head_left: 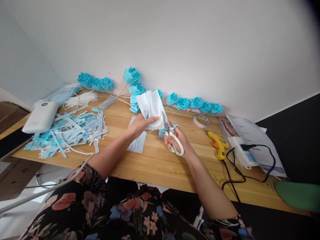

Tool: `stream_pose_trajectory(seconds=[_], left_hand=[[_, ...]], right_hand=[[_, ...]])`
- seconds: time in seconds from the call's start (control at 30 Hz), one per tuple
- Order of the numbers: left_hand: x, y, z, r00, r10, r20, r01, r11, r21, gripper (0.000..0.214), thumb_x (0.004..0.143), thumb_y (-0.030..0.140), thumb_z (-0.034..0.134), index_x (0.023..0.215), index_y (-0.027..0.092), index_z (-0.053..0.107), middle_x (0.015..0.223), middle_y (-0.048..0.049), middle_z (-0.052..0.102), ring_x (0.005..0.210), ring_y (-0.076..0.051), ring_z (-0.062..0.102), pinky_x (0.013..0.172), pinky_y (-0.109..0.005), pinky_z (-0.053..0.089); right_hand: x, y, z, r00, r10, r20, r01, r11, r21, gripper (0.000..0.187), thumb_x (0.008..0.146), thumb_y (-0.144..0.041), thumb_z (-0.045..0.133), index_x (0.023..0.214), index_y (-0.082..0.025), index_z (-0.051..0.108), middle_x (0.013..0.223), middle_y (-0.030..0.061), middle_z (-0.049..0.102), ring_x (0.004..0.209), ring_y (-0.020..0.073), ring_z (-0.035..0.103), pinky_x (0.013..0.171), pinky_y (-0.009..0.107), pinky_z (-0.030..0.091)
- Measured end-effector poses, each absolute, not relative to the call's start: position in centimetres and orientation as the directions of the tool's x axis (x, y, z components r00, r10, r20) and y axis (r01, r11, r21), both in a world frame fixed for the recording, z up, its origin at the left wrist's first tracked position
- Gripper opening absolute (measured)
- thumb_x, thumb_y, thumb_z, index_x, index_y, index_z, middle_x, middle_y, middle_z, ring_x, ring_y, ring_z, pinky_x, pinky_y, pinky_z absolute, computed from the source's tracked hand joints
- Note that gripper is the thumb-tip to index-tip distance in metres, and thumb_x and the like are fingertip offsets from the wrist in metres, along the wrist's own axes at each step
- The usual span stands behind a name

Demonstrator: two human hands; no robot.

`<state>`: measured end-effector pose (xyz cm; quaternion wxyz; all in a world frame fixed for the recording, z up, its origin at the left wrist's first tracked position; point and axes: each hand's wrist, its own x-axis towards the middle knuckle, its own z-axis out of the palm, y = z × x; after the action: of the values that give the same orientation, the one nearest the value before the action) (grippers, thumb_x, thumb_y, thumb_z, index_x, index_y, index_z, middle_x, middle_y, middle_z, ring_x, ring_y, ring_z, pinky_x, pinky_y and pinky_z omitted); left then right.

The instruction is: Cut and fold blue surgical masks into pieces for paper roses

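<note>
Raised over the table, a white and pale blue face mask (151, 106) is gripped in my left hand (140, 126), thumb on top. My right hand (178, 140) is closed round the cream handles of a pair of scissors (178, 146). The metal blades reach up to the mask's right edge; whether they are cutting into it I cannot tell. A small blue piece (175, 126) shows by my right fingers. Below my left hand another flat, pleated blue mask (138, 140) lies on the wood, and more blue material (162, 133) is partly hidden beneath the hands.
Cut blue strips (75, 128) pile up at left beside a white power bank (41, 116). Blue flowers (182, 103) line the wall, some on sticks. A yellow glue gun (220, 145), a tape roll (200, 121) and a corded power strip (242, 155) lie at right.
</note>
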<state>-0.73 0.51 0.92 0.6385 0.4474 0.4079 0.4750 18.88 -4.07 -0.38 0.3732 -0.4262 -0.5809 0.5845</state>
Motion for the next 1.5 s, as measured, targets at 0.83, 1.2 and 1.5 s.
stream_pose_trajectory(seconds=[0.83,1.2,1.5], left_hand=[[-0.5,0.3,-0.1,0.299,0.949,-0.096,-0.065,0.121,0.991,0.049,0.064,0.049,0.081,0.092,0.014,0.061,0.069,-0.0004,0.055,0.056,-0.010,0.043,0.048,-0.023,0.027],[-0.5,0.5,-0.3,0.298,0.951,-0.079,-0.060,0.101,0.993,0.052,0.067,0.048,0.080,0.102,0.015,0.062,0.073,-0.0009,0.057,0.057,-0.010,0.045,0.046,-0.022,0.030],[-0.6,0.5,-0.3,0.303,0.948,-0.092,-0.054,0.114,0.992,0.051,0.066,0.049,0.081,0.098,0.014,0.062,0.072,-0.0009,0.058,0.057,-0.010,0.045,0.047,-0.022,0.030]], right_hand=[[18.9,-4.2,-0.1,-0.373,0.928,-0.005,0.053,0.016,-0.998,0.081,0.079,-0.062,0.066,0.141,-0.017,0.040,0.067,-0.0028,0.058,0.052,0.0103,0.047,0.047,0.023,0.040],[18.7,-4.3,0.1,-0.330,0.943,-0.040,0.074,-0.017,-0.997,0.081,0.076,-0.053,0.069,0.141,-0.014,0.039,0.061,-0.0048,0.057,0.046,0.0102,0.046,0.041,0.022,0.037],[18.7,-4.2,-0.1,-0.304,0.951,-0.052,0.066,-0.033,-0.997,0.082,0.075,-0.047,0.070,0.143,-0.014,0.039,0.059,-0.0060,0.057,0.042,0.0084,0.045,0.039,0.020,0.037]])
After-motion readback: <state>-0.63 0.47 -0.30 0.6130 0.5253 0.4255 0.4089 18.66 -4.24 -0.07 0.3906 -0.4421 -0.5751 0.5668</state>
